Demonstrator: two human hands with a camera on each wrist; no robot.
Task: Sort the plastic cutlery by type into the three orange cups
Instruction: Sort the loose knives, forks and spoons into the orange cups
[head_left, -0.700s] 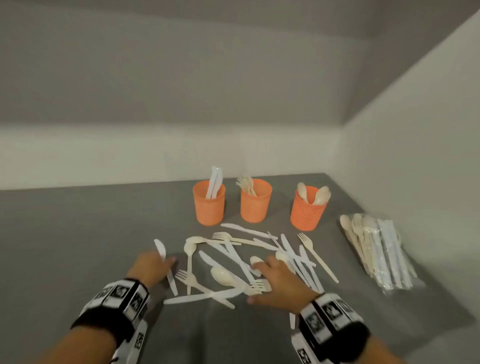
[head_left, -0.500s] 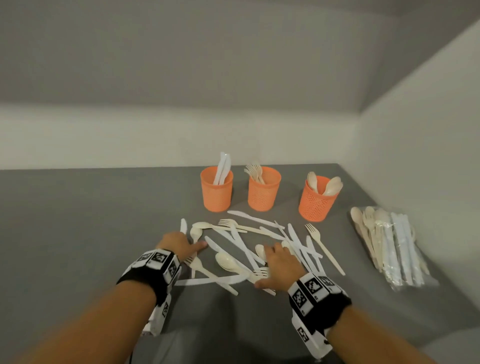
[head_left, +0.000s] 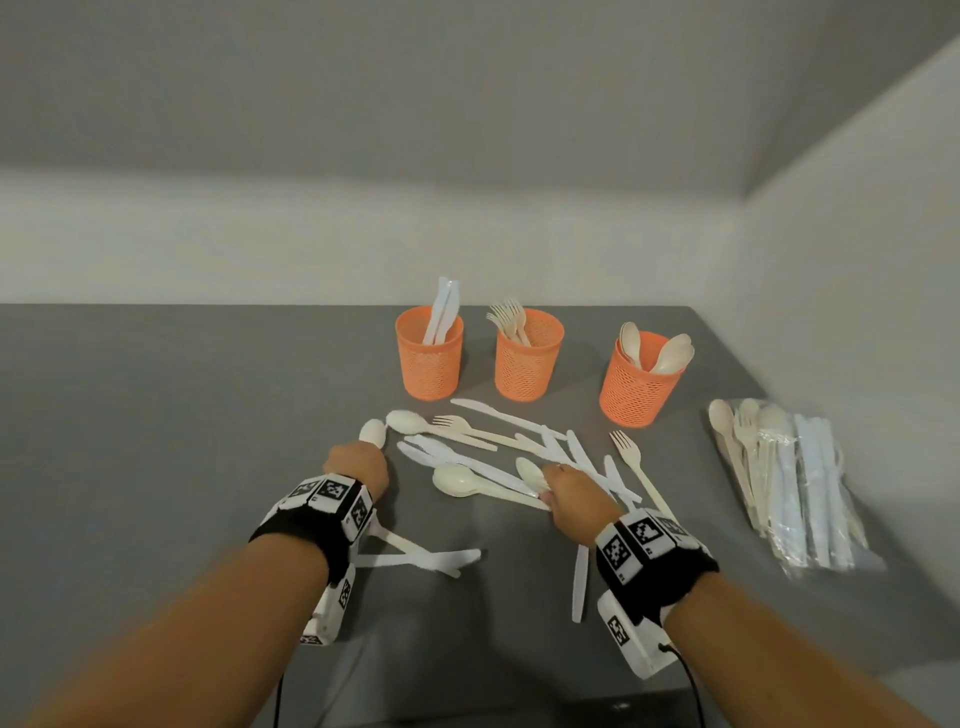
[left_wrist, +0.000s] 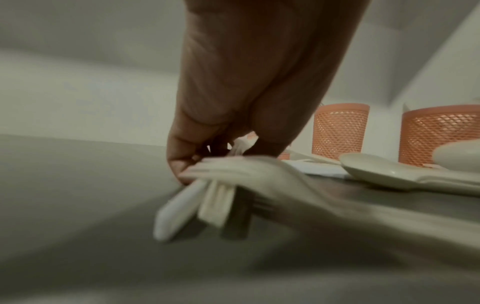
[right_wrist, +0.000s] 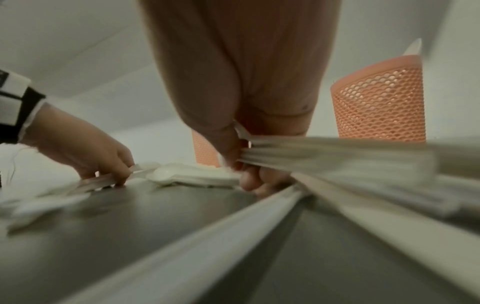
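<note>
From the head camera, your left hand (head_left: 358, 467) pinches a spoon (head_left: 373, 432) left of the cutlery pile (head_left: 519, 457); your right hand (head_left: 574, 499) grips another spoon (head_left: 530, 474). Three orange cups (head_left: 527, 353) stand beyond. Both wrist cameras show fingers (left_wrist: 182, 162) closed on handles.

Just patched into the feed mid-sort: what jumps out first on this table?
Three orange cups stand in a row at the back of the grey table, holding knives, forks and spoons from left to right. In front lies a loose pile of cutlery, with the left hand and right hand both picking pieces from it.
</note>
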